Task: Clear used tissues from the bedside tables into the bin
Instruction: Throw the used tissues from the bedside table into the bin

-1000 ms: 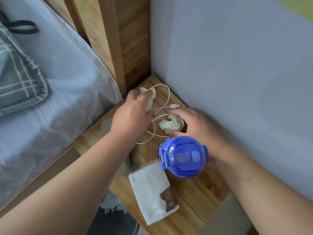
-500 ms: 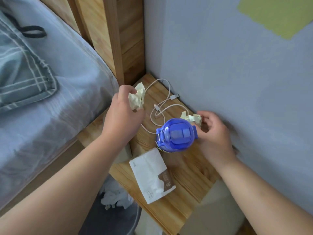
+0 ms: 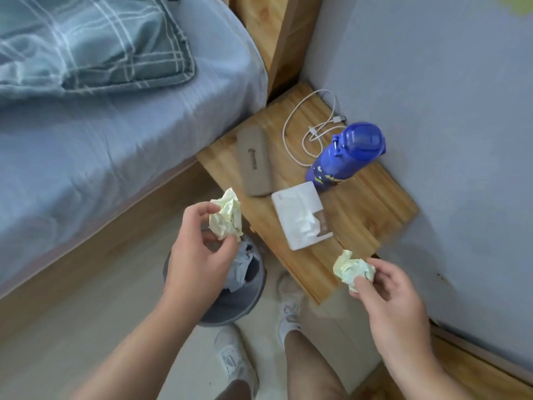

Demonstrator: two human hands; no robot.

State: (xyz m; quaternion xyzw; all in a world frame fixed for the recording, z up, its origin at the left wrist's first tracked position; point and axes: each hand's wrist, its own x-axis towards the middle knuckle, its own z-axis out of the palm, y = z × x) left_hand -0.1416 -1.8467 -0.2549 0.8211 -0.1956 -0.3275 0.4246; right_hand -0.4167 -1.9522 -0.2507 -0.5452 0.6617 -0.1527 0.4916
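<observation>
our left hand [image 3: 199, 255] pinches one crumpled tissue [image 3: 225, 219] right over the bin [image 3: 255, 295] while our right hand [image 3: 395, 298] pinches another tissue [image 3: 353, 271] beside the bedside table [image 3: 375, 209], so we should centre each above the opening before letting go.

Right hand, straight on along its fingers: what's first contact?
Probably the white tissue pack on the bedside table, just beyond the crumpled tissue the right hand pinches. Height is unclear; it might pass above.

I count two crumpled tissues [image 3: 225, 217] [image 3: 353, 271], two hands [image 3: 199, 255] [image 3: 395, 301], one bin [image 3: 253, 295], one blue bottle [image 3: 343, 157], one tissue pack [image 3: 297, 209], one grey case [image 3: 255, 163], one white cable [image 3: 337, 119] and one table [image 3: 375, 203].
</observation>
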